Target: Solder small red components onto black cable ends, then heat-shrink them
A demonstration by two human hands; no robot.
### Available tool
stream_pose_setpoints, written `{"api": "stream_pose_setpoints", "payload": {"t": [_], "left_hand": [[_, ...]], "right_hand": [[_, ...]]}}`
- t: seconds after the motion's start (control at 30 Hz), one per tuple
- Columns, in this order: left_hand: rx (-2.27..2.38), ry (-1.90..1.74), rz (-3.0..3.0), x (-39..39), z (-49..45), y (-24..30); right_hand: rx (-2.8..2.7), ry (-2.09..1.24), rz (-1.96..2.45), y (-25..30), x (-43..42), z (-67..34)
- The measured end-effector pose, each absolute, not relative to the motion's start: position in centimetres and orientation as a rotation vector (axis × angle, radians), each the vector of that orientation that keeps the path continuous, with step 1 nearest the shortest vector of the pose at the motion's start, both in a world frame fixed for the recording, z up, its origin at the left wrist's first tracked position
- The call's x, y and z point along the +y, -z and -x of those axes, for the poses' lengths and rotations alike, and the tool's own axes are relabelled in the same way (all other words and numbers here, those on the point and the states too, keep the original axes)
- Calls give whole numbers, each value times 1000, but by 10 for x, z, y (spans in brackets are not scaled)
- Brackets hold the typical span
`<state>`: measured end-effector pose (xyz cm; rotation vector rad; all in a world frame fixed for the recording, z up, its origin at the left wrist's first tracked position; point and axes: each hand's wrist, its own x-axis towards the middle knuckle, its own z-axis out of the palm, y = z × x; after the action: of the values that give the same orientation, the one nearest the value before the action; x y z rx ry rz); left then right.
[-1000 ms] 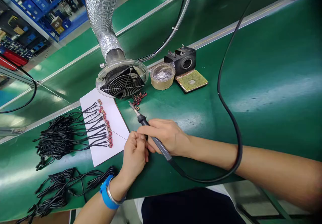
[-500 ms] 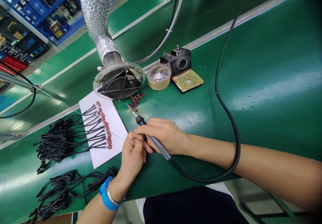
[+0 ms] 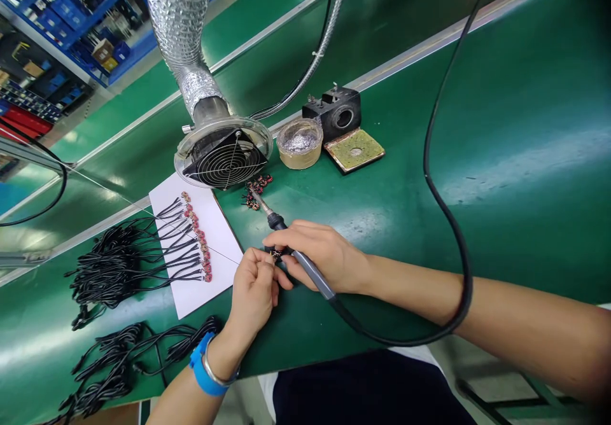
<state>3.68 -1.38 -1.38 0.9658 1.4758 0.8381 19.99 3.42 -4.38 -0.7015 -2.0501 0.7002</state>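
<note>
My right hand (image 3: 329, 253) is closed around the grey handle of a soldering iron (image 3: 312, 272), whose metal tip points up and left. Close beside it, my left hand (image 3: 255, 288) pinches a small dark coil with copper wire ends (image 3: 275, 255), partly covered by fingers. A thin wire leads from the left towards my left fingers. Past the iron's tip lies a small pile of similar wire-wound coils (image 3: 258, 189). On a white sheet (image 3: 184, 301) to the left, a row of reddish round parts (image 3: 195, 224) sits at the ends of black cables.
A fume extractor (image 3: 224, 158) on a foil duct hangs over the bench. Behind stand a round tub of solder (image 3: 300, 151), a black iron stand (image 3: 337, 113) and a yellow-green sponge (image 3: 357, 150). Black cable bundles (image 3: 107, 263) lie left; the iron's cord (image 3: 449, 221) loops over my right forearm.
My right hand and the soldering iron have shifted slightly right, away from my left fingers, so the small coil shows more. My left hand stays nearly in place, still pinching.
</note>
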Motion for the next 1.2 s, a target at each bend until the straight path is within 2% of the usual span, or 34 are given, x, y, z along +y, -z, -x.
{"api": "stream_pose_setpoints", "payload": {"t": [0.27, 0.63, 1.2], "left_hand": [[1479, -846, -970, -14, -38, 15], [1503, -812, -993, -14, -42, 11], [1518, -784, -1016, -15, -42, 10]], "right_hand": [[-1960, -742, 720, 41, 36, -192], [-1747, -684, 741, 7, 4, -233], [-1648, -783, 800, 12, -6, -239]]}}
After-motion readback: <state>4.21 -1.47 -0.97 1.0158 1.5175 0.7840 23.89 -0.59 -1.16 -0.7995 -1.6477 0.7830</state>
